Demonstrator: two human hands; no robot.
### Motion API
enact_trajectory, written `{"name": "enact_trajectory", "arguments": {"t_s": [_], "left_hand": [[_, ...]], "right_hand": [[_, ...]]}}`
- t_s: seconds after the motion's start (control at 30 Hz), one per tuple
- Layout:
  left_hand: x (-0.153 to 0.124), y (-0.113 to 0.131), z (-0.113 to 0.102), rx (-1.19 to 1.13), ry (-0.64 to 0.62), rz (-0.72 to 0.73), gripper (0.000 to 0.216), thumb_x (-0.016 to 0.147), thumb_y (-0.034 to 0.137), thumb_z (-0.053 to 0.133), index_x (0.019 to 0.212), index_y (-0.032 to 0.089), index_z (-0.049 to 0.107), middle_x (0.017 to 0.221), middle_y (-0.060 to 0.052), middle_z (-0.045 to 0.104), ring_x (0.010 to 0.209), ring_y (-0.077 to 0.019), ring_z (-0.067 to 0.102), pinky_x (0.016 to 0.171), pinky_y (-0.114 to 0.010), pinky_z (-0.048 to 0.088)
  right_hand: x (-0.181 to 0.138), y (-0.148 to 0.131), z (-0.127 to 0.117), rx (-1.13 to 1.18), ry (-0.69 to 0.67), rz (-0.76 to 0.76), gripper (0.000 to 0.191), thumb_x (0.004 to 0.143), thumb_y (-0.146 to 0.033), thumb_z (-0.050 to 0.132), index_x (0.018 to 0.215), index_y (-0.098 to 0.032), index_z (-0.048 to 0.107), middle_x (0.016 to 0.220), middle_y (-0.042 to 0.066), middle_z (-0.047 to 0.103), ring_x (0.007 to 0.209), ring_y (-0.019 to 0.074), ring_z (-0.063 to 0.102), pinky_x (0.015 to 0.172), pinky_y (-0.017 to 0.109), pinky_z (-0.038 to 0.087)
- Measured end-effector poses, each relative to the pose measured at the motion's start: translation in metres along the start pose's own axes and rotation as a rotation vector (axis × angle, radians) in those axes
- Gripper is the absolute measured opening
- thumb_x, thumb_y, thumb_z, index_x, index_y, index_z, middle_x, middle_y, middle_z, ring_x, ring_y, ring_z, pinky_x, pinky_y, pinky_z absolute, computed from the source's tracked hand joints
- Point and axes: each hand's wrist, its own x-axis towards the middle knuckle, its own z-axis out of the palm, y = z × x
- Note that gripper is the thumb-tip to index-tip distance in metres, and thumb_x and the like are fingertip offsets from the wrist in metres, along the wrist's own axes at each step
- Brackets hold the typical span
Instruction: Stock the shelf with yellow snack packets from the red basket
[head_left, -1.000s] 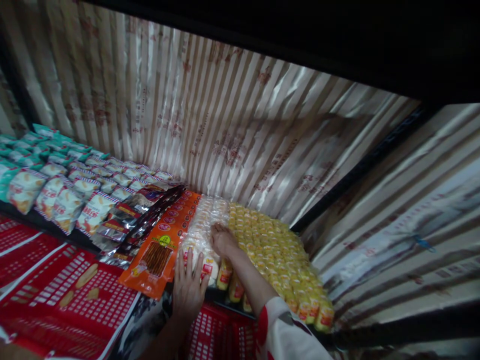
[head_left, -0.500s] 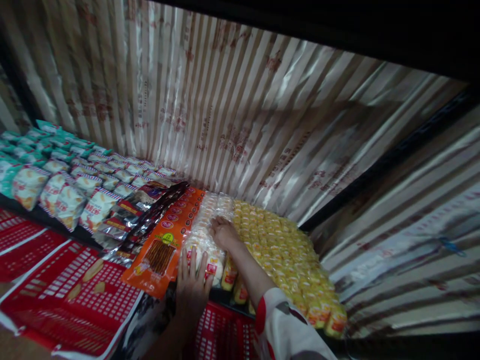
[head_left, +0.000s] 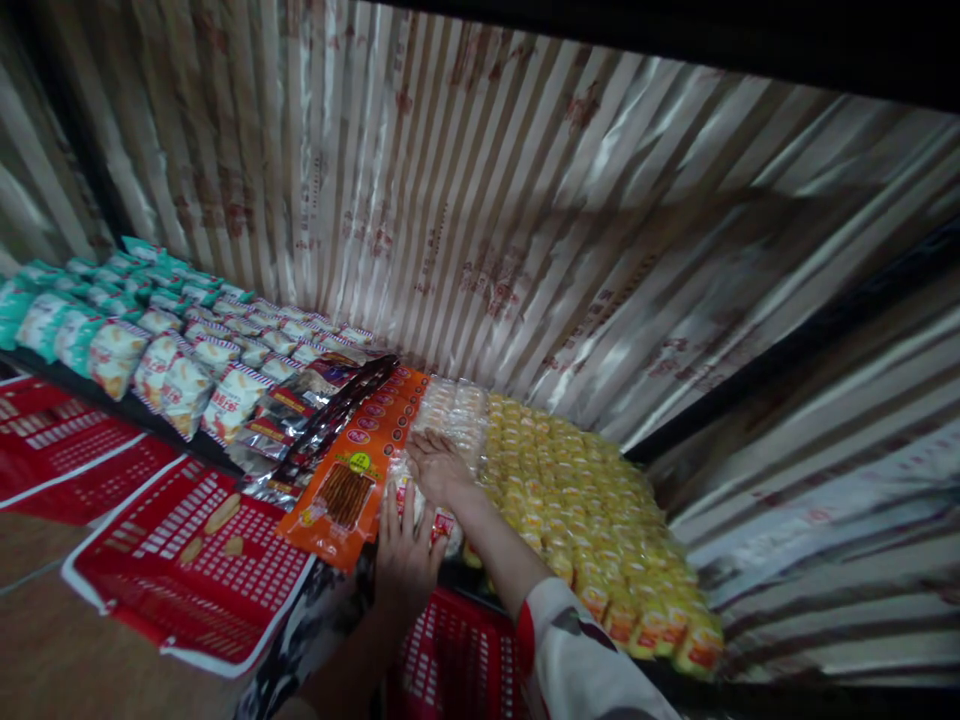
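Observation:
My left hand (head_left: 407,555) rests with fingers spread against the front of the white snack packets (head_left: 457,410), which sit in rows in clear wrapping. On top of the same packets lies my right hand (head_left: 441,470), flat, its fingers stretched toward the left. Just left of both hands is an orange snack bag (head_left: 352,490) with brown sticks showing in its window. Right of my right hand stand tight rows of yellow-wrapped packets (head_left: 585,480). Parts of the white packets are hidden under my hands.
Dark shiny bags (head_left: 300,410), white striped-edge snack bags (head_left: 184,390) and teal bags (head_left: 52,320) line the shelf to the left. Red baskets (head_left: 202,560) stand below the shelf edge. A striped plastic sheet (head_left: 480,220) hangs behind, and a dark post (head_left: 787,340) slants at right.
The view has shifted, so the shelf goods sit further right. My right hand has moved toward the orange bag and flattened out. My left hand stays at the front of the white packets.

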Motion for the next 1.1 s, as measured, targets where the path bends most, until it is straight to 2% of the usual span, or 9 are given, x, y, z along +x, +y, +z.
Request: {"name": "enact_trajectory", "arguments": {"t_s": [0.13, 0.23, 0.4, 0.5, 0.67, 0.8, 0.9, 1.03, 1.1], "left_hand": [[-0.002, -0.001, 0.001, -0.020, -0.013, -0.012, 0.044, 0.081, 0.041, 0.053, 0.120, 0.021, 0.057, 0.146, -0.009, 0.028, 0.136, -0.0371, 0.009, 0.103, -0.055, 0.029], [-0.003, -0.002, 0.002, -0.027, -0.024, 0.001, 0.047, 0.084, 0.037, 0.050, 0.127, 0.018, 0.050, 0.147, -0.010, 0.024, 0.136, -0.0357, 0.007, 0.104, -0.055, 0.026], [-0.004, -0.003, -0.002, -0.041, -0.025, 0.043, 0.051, 0.086, 0.034, 0.046, 0.134, 0.017, 0.040, 0.149, -0.013, 0.017, 0.137, -0.0340, 0.006, 0.107, -0.055, 0.021], [-0.005, -0.003, -0.003, -0.040, -0.033, 0.048, 0.053, 0.087, 0.035, 0.045, 0.135, 0.014, 0.038, 0.148, -0.016, 0.016, 0.137, -0.0339, 0.007, 0.107, -0.055, 0.021], [-0.008, -0.004, -0.003, -0.039, -0.045, 0.072, 0.052, 0.088, 0.034, 0.044, 0.135, 0.012, 0.038, 0.148, -0.017, 0.013, 0.137, -0.0332, 0.006, 0.107, -0.054, 0.019], [-0.009, -0.003, -0.007, -0.052, -0.021, 0.074, 0.049, 0.089, 0.030, 0.042, 0.134, 0.014, 0.039, 0.149, -0.016, 0.011, 0.137, -0.0325, 0.005, 0.107, -0.055, 0.018], [-0.017, 0.005, -0.014, -0.094, -0.004, 0.133, 0.045, 0.088, 0.025, 0.041, 0.133, 0.016, 0.042, 0.150, -0.014, 0.013, 0.137, -0.0327, 0.007, 0.107, -0.054, 0.020], [-0.039, 0.027, -0.024, -0.182, -0.124, 0.407, 0.044, 0.087, 0.017, 0.040, 0.130, 0.021, 0.046, 0.140, -0.012, 0.035, 0.132, -0.0262, 0.026, 0.105, -0.042, 0.032], [-0.050, 0.040, -0.024, -0.198, -0.180, 0.490, 0.044, 0.086, 0.015, 0.039, 0.130, 0.021, 0.046, 0.133, -0.011, 0.044, 0.127, -0.0240, 0.036, 0.103, -0.039, 0.036]], "right_hand": [[-0.005, -0.002, -0.001, 0.028, 0.091, -0.013, 0.045, 0.092, -0.032, 0.029, 0.132, -0.016, 0.043, 0.143, 0.007, 0.034, 0.135, 0.0214, 0.022, 0.110, 0.040, 0.015], [-0.025, -0.005, 0.002, 0.098, 0.307, 0.009, 0.045, 0.091, -0.031, 0.033, 0.133, -0.018, 0.042, 0.145, 0.008, 0.029, 0.136, 0.0202, 0.019, 0.110, 0.038, 0.018], [-0.101, 0.005, 0.028, 0.235, 0.803, 0.221, 0.045, 0.093, -0.030, 0.026, 0.134, -0.016, 0.038, 0.147, 0.009, 0.025, 0.136, 0.0194, 0.019, 0.108, 0.041, 0.026], [-0.162, 0.024, 0.057, 0.228, 1.010, 0.384, 0.046, 0.092, -0.030, 0.029, 0.136, -0.015, 0.034, 0.146, 0.011, 0.025, 0.135, 0.0220, 0.020, 0.106, 0.047, 0.026], [-0.251, 0.056, 0.112, 0.145, 1.058, 0.623, 0.046, 0.092, -0.036, 0.031, 0.132, -0.016, 0.040, 0.141, 0.014, 0.033, 0.132, 0.0256, 0.027, 0.103, 0.051, 0.029], [-0.287, 0.063, 0.140, 0.135, 0.989, 0.629, 0.043, 0.092, -0.034, 0.033, 0.130, -0.018, 0.043, 0.140, 0.013, 0.035, 0.128, 0.0253, 0.031, 0.101, 0.050, 0.033], [-0.290, 0.061, 0.146, 0.127, 0.963, 0.579, 0.039, 0.091, -0.030, 0.034, 0.126, -0.019, 0.048, 0.139, 0.011, 0.037, 0.128, 0.0239, 0.033, 0.100, 0.047, 0.035], [-0.273, 0.051, 0.143, 0.132, 0.919, 0.476, 0.039, 0.090, -0.023, 0.035, 0.127, -0.018, 0.048, 0.139, 0.010, 0.038, 0.129, 0.0215, 0.032, 0.102, 0.044, 0.035], [-0.261, 0.046, 0.141, 0.138, 0.883, 0.427, 0.041, 0.090, -0.022, 0.035, 0.129, -0.020, 0.046, 0.139, 0.009, 0.038, 0.129, 0.0209, 0.032, 0.102, 0.043, 0.036]]}}
